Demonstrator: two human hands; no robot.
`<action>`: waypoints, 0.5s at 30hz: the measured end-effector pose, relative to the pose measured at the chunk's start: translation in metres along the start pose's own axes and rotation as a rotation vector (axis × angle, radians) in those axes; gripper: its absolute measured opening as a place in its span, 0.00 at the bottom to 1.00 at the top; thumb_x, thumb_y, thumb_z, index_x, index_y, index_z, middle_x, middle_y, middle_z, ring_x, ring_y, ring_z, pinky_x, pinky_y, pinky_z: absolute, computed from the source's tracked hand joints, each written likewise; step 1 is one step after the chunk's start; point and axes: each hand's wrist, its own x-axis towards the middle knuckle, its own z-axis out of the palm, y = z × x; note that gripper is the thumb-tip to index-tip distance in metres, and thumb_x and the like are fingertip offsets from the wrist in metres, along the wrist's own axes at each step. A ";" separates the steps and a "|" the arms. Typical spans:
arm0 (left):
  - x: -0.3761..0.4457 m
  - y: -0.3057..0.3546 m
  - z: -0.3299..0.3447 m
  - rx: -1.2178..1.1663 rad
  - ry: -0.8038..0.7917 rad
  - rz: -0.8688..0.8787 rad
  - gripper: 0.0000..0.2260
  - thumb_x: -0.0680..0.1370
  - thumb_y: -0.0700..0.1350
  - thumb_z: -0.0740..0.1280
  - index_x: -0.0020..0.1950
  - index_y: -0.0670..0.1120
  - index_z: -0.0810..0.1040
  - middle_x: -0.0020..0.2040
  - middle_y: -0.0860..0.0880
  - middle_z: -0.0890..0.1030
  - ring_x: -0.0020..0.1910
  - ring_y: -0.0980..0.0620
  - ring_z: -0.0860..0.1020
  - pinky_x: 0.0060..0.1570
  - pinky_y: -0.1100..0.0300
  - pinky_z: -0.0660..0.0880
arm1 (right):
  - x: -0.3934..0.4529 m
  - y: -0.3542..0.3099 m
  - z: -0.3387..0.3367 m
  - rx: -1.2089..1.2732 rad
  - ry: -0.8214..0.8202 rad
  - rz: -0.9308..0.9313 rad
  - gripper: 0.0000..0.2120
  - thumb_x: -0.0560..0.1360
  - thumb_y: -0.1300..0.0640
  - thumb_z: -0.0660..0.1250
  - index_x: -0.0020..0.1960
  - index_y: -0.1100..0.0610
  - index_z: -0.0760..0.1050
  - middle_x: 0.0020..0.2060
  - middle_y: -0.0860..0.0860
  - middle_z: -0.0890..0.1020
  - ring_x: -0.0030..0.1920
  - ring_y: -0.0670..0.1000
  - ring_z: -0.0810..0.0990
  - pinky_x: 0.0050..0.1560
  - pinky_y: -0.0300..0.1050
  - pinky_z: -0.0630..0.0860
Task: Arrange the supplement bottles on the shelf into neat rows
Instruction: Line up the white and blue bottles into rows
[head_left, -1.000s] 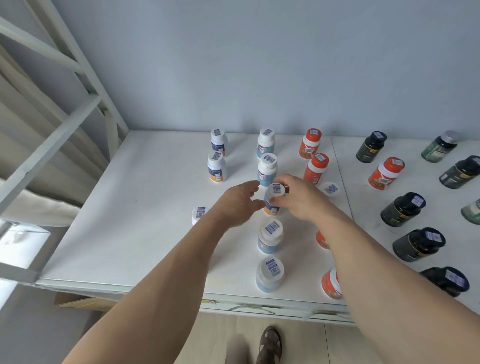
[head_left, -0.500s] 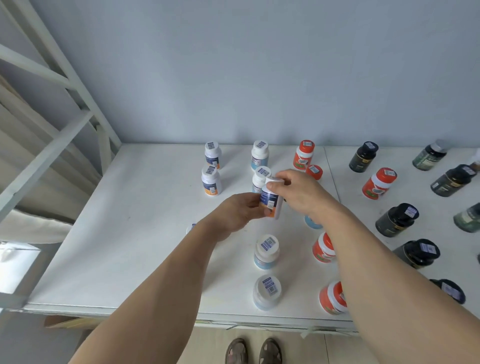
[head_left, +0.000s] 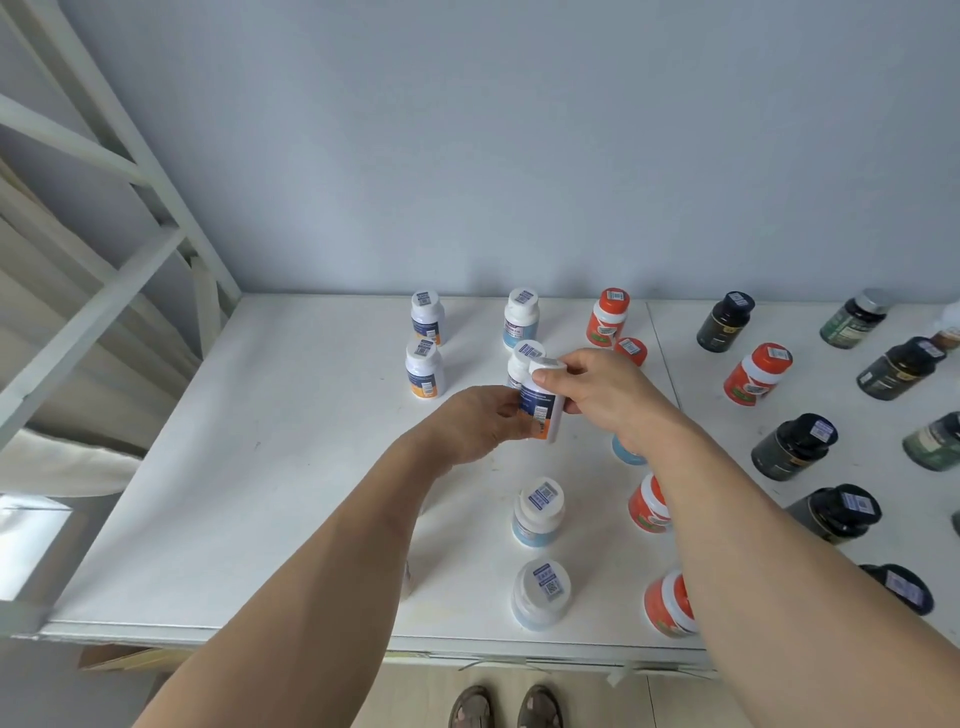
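A white bottle with a blue and orange label (head_left: 543, 400) is lifted off the white shelf (head_left: 270, 467), above its middle. My left hand (head_left: 478, 423) grips its lower body and my right hand (head_left: 597, 395) pinches its white cap. Behind it stands another white bottle (head_left: 522, 358). Two white bottles (head_left: 426, 317) (head_left: 425, 368) stand in a column at the back left. Two more white-capped bottles (head_left: 538, 511) (head_left: 540, 592) stand in line toward the front edge. Orange bottles (head_left: 608, 317) (head_left: 649, 504) form a column to the right, partly hidden by my right arm.
Dark bottles (head_left: 724, 320) (head_left: 795, 446) and an orange one (head_left: 756, 373) stand loosely on the right part of the shelf. A grey wall rises behind. A white slanted frame (head_left: 104, 208) borders the left. The shelf's front edge (head_left: 260, 631) is near, with feet on the floor below.
The white bottle stood on the shelf one second ago; both hands have since lifted it and tilted it. The camera has also shifted, showing more of the wall.
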 end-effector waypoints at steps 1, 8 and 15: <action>0.000 0.001 -0.004 0.119 0.036 0.008 0.16 0.74 0.50 0.72 0.61 0.52 0.79 0.56 0.51 0.83 0.58 0.50 0.79 0.61 0.53 0.74 | 0.000 0.000 0.001 -0.007 -0.004 -0.013 0.16 0.73 0.46 0.71 0.57 0.53 0.79 0.49 0.48 0.84 0.48 0.48 0.83 0.55 0.53 0.80; -0.015 -0.007 -0.030 0.938 0.332 0.073 0.17 0.81 0.53 0.59 0.69 0.52 0.71 0.66 0.54 0.75 0.62 0.48 0.75 0.56 0.55 0.73 | -0.003 -0.007 0.018 -0.109 -0.045 -0.151 0.18 0.74 0.49 0.70 0.62 0.52 0.76 0.55 0.46 0.81 0.55 0.48 0.79 0.54 0.44 0.74; -0.030 -0.032 -0.055 1.058 0.490 0.155 0.13 0.80 0.52 0.59 0.59 0.50 0.77 0.55 0.51 0.81 0.51 0.46 0.78 0.42 0.57 0.71 | -0.001 -0.017 0.050 -0.143 -0.038 -0.209 0.15 0.73 0.49 0.70 0.59 0.49 0.76 0.52 0.44 0.81 0.52 0.46 0.79 0.50 0.41 0.72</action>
